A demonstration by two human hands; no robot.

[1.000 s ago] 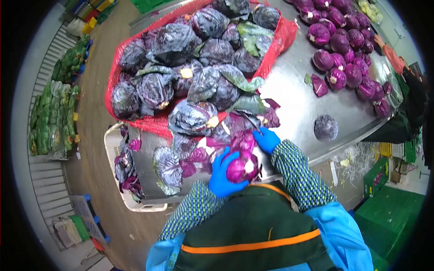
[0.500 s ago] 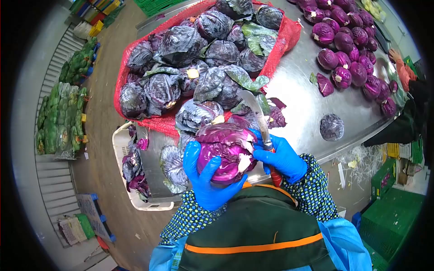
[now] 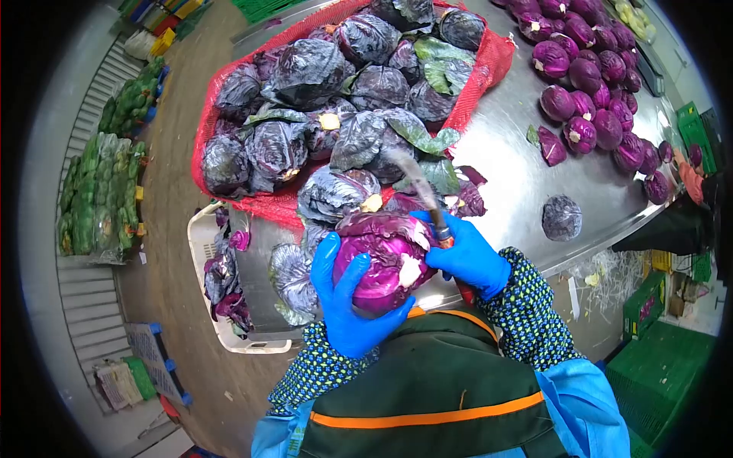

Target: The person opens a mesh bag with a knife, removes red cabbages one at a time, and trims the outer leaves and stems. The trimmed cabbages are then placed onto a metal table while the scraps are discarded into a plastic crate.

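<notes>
My left hand (image 3: 350, 305), in a blue glove, grips a purple red cabbage (image 3: 370, 256) from its left and near side. The pale cut stem of this cabbage faces right. In my right hand (image 3: 475, 259), gloved too, is a knife (image 3: 420, 187) with a curved blade and a red handle; the blade points up and away and is blurred. Fingers of the right hand also touch the cabbage's right side. Just beyond lies an untrimmed cabbage (image 3: 336, 195) with dark outer leaves. A loose dark leaf (image 3: 292, 276) lies to the left of my left hand.
A red mesh sack (image 3: 267, 204) full of dark cabbages lies on the metal table (image 3: 508, 172). Peeled cabbages (image 3: 584, 76) are piled at the right, near another person's hand (image 3: 691, 179). A white crate (image 3: 210, 294) holds leaf scraps. One cabbage (image 3: 562, 217) sits apart.
The knife blade has swung slightly left as my right hand turned on the handle. My left hand still holds the cabbage in nearly the same place. The other person's hand has moved nearer.
</notes>
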